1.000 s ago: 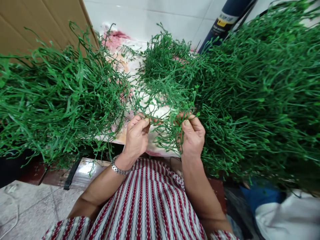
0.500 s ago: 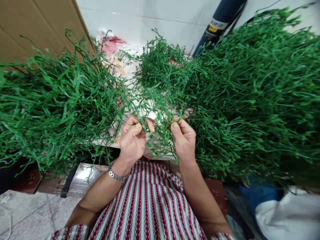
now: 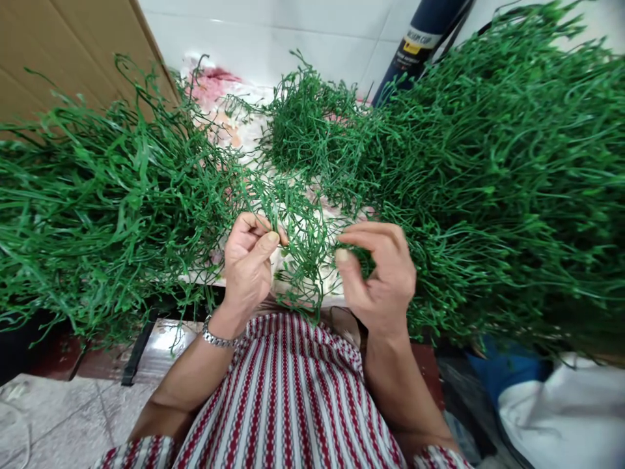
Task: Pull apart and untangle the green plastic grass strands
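Thumb and forefinger of my left hand (image 3: 250, 260) pinch the stems of a loose green plastic sprig (image 3: 305, 244), which spreads to the right and hangs over the table's front edge. My right hand (image 3: 378, 273) is just right of the sprig, its thumb and fingers apart, with nothing seen held between them. A large heap of green sprigs (image 3: 508, 189) lies right of my right hand. Another heap of longer green stems (image 3: 112, 202) is to the left of my left hand, and a smaller bunch (image 3: 312, 127) stands farther back in the middle.
A stained white and pink cover (image 3: 232, 133) lies on the table under the sprigs. A brown cardboard panel (image 3: 83, 52) stands at the back left. A dark blue cylinder (image 3: 415, 49) leans by the tiled wall (image 3: 322, 32). White cloth or bag (image 3: 566, 417) is at the lower right.
My right hand has opened, let go of the sprig and moved a little to the right. My left hand has shifted slightly left and keeps its pinch.
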`<control>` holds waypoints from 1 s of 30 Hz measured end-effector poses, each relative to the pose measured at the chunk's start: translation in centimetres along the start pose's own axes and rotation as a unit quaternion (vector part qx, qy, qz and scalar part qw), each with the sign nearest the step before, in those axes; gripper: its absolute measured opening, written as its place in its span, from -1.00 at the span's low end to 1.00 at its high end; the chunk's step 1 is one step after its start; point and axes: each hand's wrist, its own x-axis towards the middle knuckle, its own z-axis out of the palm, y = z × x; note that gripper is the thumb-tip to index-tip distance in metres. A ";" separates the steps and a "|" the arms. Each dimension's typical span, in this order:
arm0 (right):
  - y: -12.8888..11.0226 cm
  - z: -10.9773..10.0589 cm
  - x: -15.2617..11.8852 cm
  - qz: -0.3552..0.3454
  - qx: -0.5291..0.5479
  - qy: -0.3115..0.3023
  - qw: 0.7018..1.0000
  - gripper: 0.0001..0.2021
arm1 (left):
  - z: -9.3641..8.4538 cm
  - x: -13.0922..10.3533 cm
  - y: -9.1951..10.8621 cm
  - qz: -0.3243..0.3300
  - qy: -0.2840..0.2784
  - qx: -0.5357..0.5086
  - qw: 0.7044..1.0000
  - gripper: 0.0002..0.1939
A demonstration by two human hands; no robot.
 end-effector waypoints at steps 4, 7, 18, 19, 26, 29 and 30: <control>-0.5 0.9 0.3 -0.027 -0.006 -0.165 0.986 -0.67 | 0.3 -0.4 -0.1 -0.012 -0.015 -0.008 1.000 -0.80; -0.3 1.7 0.4 0.035 0.035 -0.177 0.983 -0.82 | 0.2 -0.7 -0.1 -0.044 -0.017 -0.002 0.999 -0.81; 0.7 1.2 1.0 0.180 0.150 -0.212 0.949 -0.85 | 0.2 0.1 0.5 -0.043 -0.096 -0.019 0.994 -0.82; 0.7 1.4 1.0 0.190 0.155 -0.208 0.947 -0.82 | 0.3 0.1 0.5 -0.047 -0.104 -0.019 0.993 -0.82; 1.1 1.7 1.1 0.272 0.283 -0.004 0.920 -0.88 | -0.1 0.2 0.5 -0.046 -0.095 -0.040 0.994 -0.81; 0.7 1.5 1.8 0.215 0.261 0.132 0.932 -0.90 | -0.4 0.1 0.1 -0.053 -0.054 -0.022 0.997 -0.82; 0.5 1.5 2.0 0.190 0.263 0.160 0.932 -0.90 | -0.5 0.1 -0.1 -0.053 -0.047 -0.024 0.997 -0.81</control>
